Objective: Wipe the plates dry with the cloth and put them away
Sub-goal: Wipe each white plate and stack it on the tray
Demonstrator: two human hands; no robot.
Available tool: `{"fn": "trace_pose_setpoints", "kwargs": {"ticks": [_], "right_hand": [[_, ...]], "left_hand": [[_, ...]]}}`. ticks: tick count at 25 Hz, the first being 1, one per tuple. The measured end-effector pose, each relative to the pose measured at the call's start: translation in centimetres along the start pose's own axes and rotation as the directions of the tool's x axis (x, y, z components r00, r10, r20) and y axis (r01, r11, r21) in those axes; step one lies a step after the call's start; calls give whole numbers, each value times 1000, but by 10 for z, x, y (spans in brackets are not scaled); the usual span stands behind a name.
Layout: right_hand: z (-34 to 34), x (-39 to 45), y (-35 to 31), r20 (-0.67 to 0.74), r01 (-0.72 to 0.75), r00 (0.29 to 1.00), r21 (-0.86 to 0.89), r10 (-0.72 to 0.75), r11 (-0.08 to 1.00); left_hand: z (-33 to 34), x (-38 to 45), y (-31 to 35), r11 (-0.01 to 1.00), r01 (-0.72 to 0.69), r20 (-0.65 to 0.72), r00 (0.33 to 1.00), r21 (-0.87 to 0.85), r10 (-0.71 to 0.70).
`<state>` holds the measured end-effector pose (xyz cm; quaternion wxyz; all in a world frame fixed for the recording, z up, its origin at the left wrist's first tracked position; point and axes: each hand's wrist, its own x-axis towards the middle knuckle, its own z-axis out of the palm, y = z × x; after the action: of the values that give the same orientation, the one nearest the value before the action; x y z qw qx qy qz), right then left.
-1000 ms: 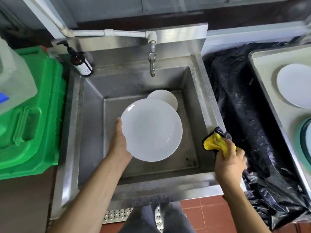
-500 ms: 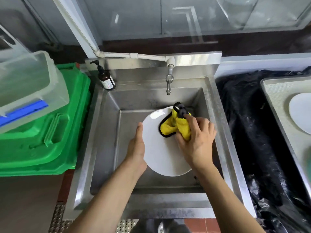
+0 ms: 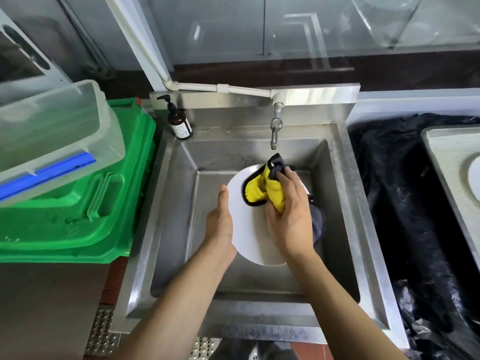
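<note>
A white plate (image 3: pixel 246 229) is held tilted over the steel sink (image 3: pixel 345 203). My left hand (image 3: pixel 220 224) grips its left rim, thumb along the edge. My right hand (image 3: pixel 288 216) holds a yellow cloth with dark trim (image 3: pixel 257 193) and presses it against the plate's upper face. A grey part of the cloth hangs behind the plate's right edge. Another white plate (image 3: pixel 475 178) lies on the tray at the far right, mostly cut off by the frame.
A tap (image 3: pixel 274 131) hangs just above the cloth. A brown pump bottle (image 3: pixel 178 120) stands at the sink's back left corner. A green crate (image 3: pixel 85 203) with a clear lidded box (image 3: pixel 52 136) sits to the left. Black plastic sheeting (image 3: pixel 405 216) and a pale tray (image 3: pixel 452 162) lie right.
My right hand brought the cloth from the sink's right rim onto the plate and now rubs its upper part. The view has tilted up, and the small plate in the basin is hidden.
</note>
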<state>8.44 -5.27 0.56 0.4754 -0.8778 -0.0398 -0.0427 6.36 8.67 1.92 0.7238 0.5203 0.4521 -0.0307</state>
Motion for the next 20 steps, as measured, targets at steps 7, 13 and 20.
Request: {"fn": "trace_pose_setpoints", "kwargs": {"ticks": [7,13,20], "right_hand": [[2,0,-10,21,105,994,55,-107,993],[12,-15,-45,85,201,974,77,-208,977],[-5,12,-39,-21,67,998,126,-65,990]], "left_hand": [[4,-2,5,998,-56,30,998,0,56],[17,-12,21,994,-103,28,994,-42,104],[14,-20,24,994,-106,-37,994,-27,105]]}}
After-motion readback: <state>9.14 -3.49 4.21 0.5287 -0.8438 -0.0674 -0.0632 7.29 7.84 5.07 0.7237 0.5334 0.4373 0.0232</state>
